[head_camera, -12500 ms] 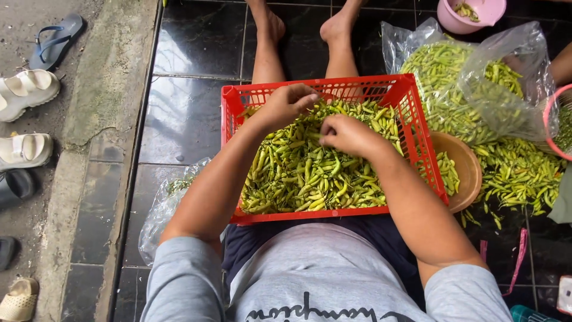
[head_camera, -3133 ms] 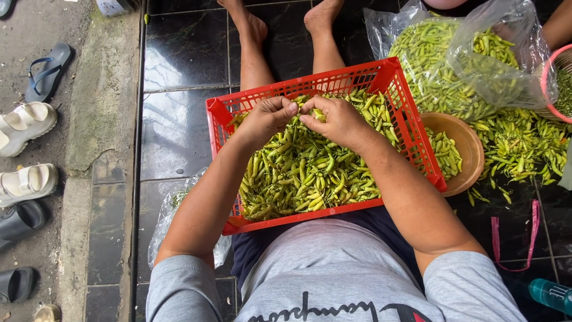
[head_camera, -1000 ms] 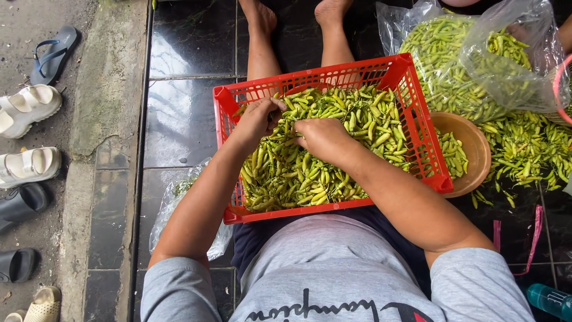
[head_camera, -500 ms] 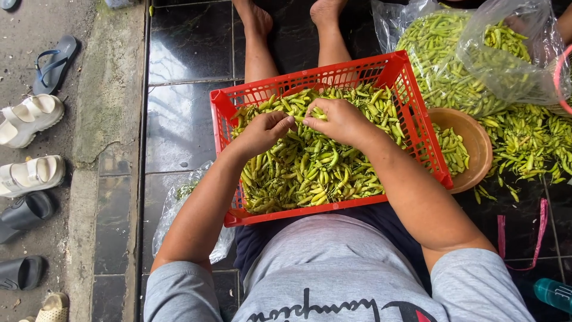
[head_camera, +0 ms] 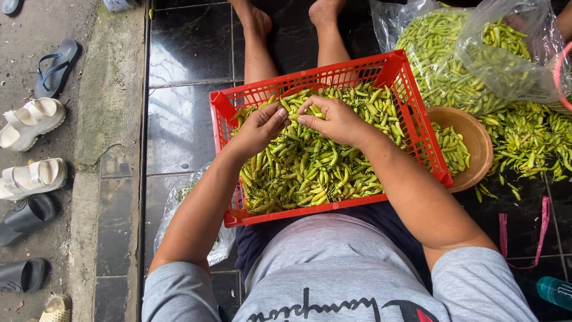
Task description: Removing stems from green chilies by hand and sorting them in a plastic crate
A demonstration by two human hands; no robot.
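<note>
A red plastic crate (head_camera: 398,70) rests on my lap, filled with small green chili peppers (head_camera: 310,173). Both my hands are over the far half of the heap. My left hand (head_camera: 257,126) and my right hand (head_camera: 335,119) meet fingertip to fingertip and pinch one green chili (head_camera: 293,116) between them. My bare legs stretch out beyond the crate on the black tiled floor.
A brown bowl (head_camera: 471,132) with some chilies sits right of the crate. A big clear plastic bag of chilies (head_camera: 453,53) and loose chilies (head_camera: 530,143) lie at the right. A clear bag (head_camera: 179,209) lies at my left. Sandals (head_camera: 30,119) line the concrete at far left.
My hands have shifted slightly up the heap and closed together on a single chili. The view has tilted a little; the crate stays on my lap.
</note>
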